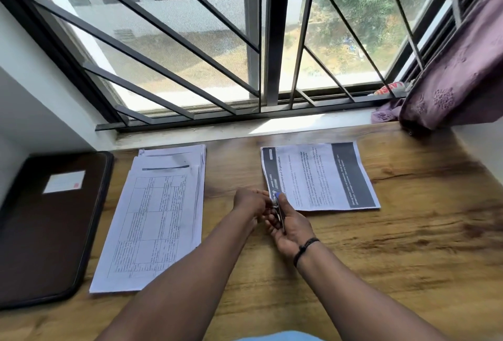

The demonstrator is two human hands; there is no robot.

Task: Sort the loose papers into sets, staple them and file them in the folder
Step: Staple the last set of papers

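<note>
Both hands, left hand [251, 202] and right hand [288, 227], together on stapler [279, 210] at near corner of printed set [319, 176]; loose sheets could slip, stapling misaligned.

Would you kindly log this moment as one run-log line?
step: stapling | right hand: grips stapler at corner of set | left hand: at stapler | stack: unsorted | folder: closed
</note>
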